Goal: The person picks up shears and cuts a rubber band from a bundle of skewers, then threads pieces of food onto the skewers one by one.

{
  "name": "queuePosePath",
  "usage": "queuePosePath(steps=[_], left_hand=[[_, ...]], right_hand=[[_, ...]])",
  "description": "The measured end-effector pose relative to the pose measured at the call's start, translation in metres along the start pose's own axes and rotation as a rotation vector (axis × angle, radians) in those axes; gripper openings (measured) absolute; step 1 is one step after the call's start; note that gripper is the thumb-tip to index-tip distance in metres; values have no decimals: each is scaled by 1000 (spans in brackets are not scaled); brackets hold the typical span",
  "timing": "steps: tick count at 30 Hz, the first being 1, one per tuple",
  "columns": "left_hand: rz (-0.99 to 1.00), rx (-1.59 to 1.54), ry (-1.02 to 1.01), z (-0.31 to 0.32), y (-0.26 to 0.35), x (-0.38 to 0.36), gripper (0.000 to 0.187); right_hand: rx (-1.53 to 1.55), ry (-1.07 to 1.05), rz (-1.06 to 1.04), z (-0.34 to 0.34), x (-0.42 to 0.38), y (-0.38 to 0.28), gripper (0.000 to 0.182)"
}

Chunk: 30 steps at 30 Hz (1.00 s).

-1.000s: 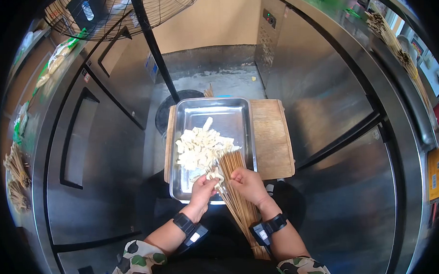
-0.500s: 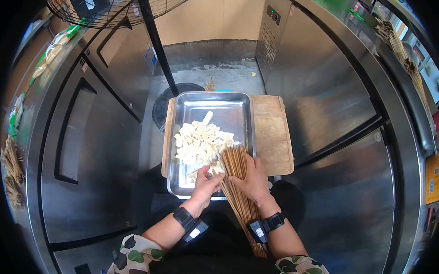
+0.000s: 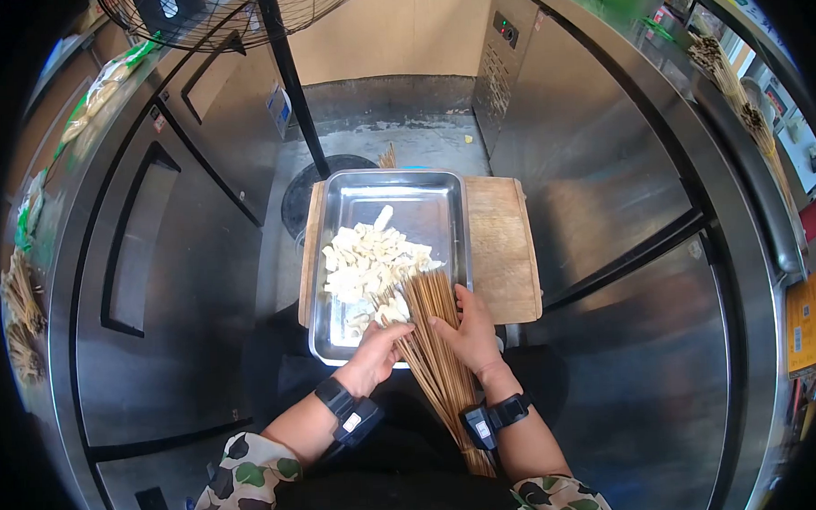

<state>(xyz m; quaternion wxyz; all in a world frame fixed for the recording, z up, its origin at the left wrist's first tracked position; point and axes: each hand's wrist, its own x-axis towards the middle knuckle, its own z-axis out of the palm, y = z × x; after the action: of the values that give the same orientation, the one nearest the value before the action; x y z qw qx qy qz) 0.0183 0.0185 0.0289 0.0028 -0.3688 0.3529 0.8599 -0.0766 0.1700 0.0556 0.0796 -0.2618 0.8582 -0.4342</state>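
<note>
A metal tray (image 3: 452,226) lies on a wooden board (image 3: 502,243), with many pale cut food pieces (image 3: 368,256) heaped in its left and middle part. A thick bundle of thin wooden skewers (image 3: 440,353) rests slanting over the tray's near right edge. My right hand (image 3: 474,334) lies along the bundle's right side, thumb on top, fingers curled around it. At the bundle's left side, my left hand (image 3: 377,350) has thumb and fingers closed on skewers, beside pale pieces at their tips.
Steel cabinets stand on the left (image 3: 176,299) and right (image 3: 620,158). Beyond the tray are a black pole (image 3: 292,88), a wire fan guard (image 3: 238,27) and a dark round lid (image 3: 303,200) on the floor. More skewer bundles (image 3: 21,295) lie at the far left.
My left hand has shifted slightly left and down, its fingers now closer together at the skewers. My right hand remains on the bundle, its fingers slightly moved.
</note>
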Motion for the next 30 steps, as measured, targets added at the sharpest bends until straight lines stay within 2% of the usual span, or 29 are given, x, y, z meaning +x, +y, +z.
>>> queuePosePath(steps=[4, 8, 13, 16, 19, 22, 25, 30], left_hand=[[-97, 110, -17, -1, 6, 7, 13], [-51, 75, -52, 2, 5, 3, 10], [-19, -17, -119, -3, 5, -2, 18], [-16, -47, -144, -2, 7, -8, 22], [-12, -83, -190, -2, 5, -11, 28], [9, -103, -241, 9, 15, -24, 32], [66, -83, -261, 21, 21, -35, 35], [247, -9, -197, 31, 18, -39, 33]], right_hand=[[-125, -31, -48, -6, 0, -15, 67], [23, -83, 33, -6, 2, -19, 70], [283, -210, 16, 4, 5, -6, 76], [358, -190, 136, 9, 1, 2, 78], [838, -315, 394, 0, 1, -9, 73], [1188, -631, 612, -18, 7, -8, 68], [1272, -632, 520, -24, -1, -20, 59], [1151, -580, 430, -13, -3, -16, 53]])
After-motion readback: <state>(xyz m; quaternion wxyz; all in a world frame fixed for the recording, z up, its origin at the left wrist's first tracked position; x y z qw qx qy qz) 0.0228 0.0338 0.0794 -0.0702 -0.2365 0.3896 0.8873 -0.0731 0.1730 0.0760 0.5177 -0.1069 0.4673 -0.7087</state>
